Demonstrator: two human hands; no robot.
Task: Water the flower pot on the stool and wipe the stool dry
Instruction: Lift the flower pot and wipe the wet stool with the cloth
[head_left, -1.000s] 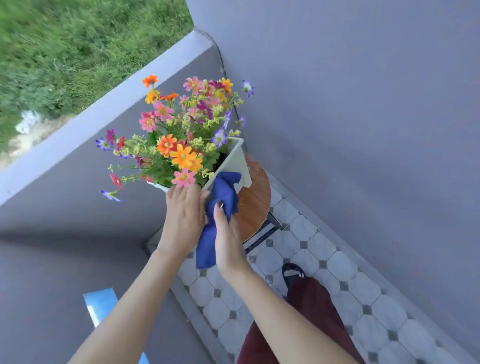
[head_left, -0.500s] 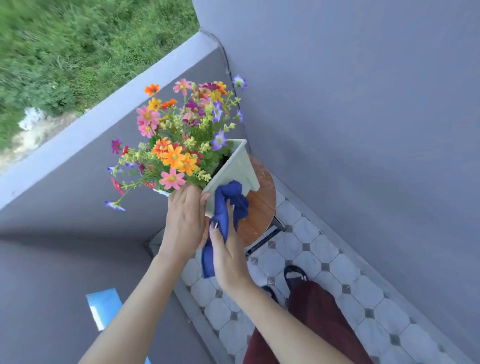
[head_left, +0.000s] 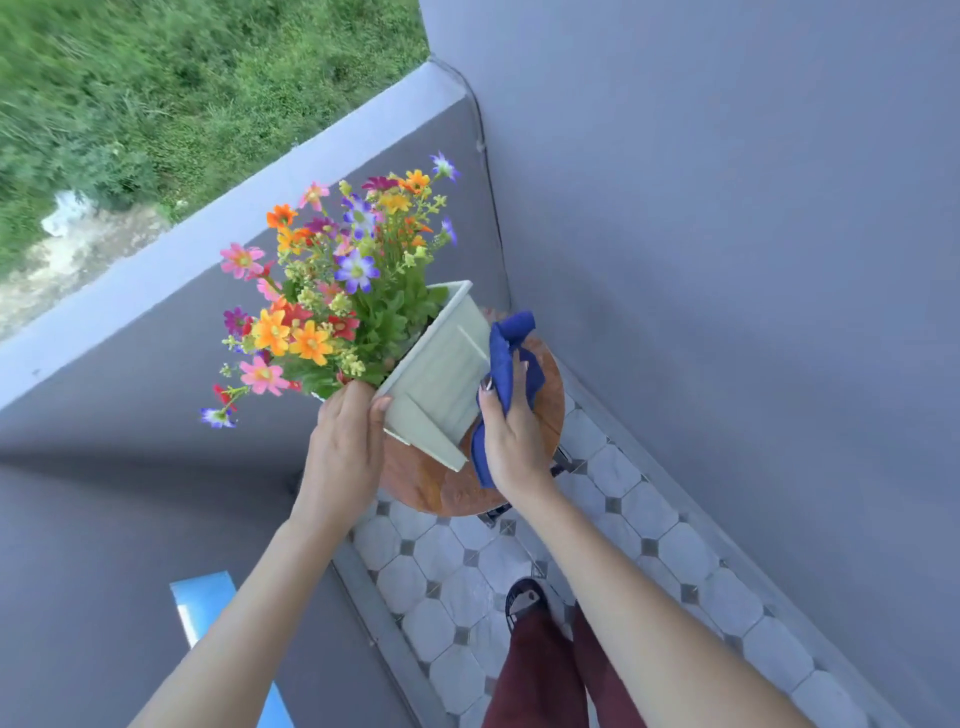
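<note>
Pale rigid flower pot (head_left: 441, 382), likely top-heavy; left hand (head_left: 345, 431) grips its rim, right hand (head_left: 511, 434) clutches soft cloth (head_left: 506, 364).

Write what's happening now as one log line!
left hand: holds tilted flower pot | right hand: grips blue cloth | stool: under pot

walls (head_left: 727, 260) crowd stool (head_left: 410, 478) — floor (head_left: 649, 525) open

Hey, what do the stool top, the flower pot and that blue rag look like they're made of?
Stool top: likely varnished wood, reddish-brown with glossy sheen.
Flower pot: pale, matte, flat ribbed walls; probably plastic, possibly painted wood.
Blue rag: soft cloth, bunched into folds.
</note>
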